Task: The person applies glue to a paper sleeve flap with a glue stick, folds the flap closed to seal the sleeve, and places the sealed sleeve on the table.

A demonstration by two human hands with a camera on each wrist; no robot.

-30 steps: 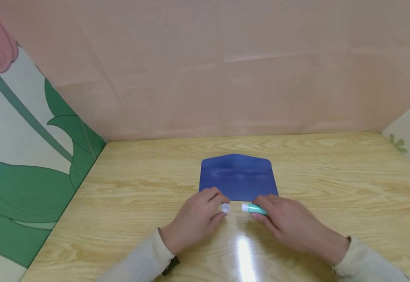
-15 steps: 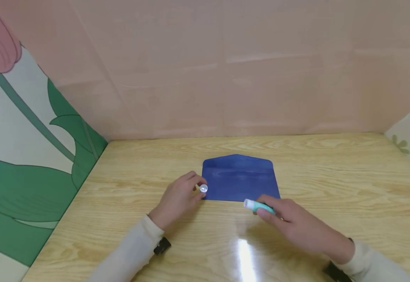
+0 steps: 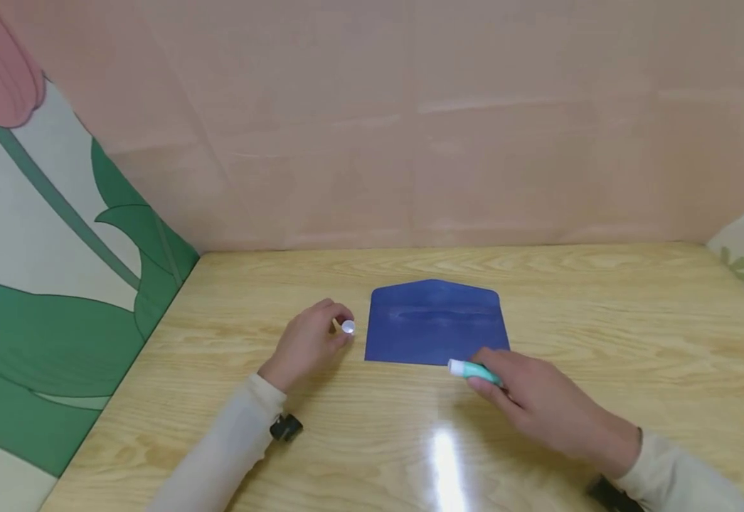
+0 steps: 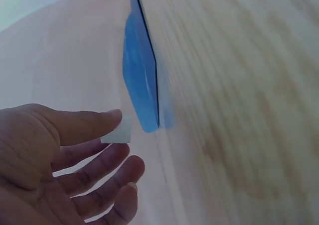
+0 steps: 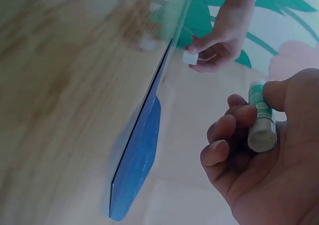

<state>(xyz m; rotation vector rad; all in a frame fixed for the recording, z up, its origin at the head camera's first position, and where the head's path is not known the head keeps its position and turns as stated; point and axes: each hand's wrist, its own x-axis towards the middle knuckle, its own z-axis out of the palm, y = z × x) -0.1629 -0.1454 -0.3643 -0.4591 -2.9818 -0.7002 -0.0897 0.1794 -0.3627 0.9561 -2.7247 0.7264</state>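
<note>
A blue envelope [image 3: 432, 331] lies on the table with its flap spread out toward the wall. To its left, my left hand [image 3: 308, 345] pinches a small white cap [image 4: 119, 132] between thumb and fingers; the head view shows the cap's round end. Near the envelope's front right corner, my right hand [image 3: 548, 405] grips a green and white glue stick [image 5: 261, 108] between thumb and curled fingers. The white end of the stick points left in the head view. In the right wrist view both hands appear apart from the envelope.
The wood-grain table [image 3: 231, 284] reaches back to a pinkish wall covering [image 3: 321, 178]. A panel with painted leaves and a flower [image 3: 33, 341] borders its left side. A bright light reflection shows on the tabletop in front of the envelope.
My left hand has moved left and away from me with the cap, off the envelope's front edge to its left side. My right hand has shifted slightly right, still holding the glue stick.
</note>
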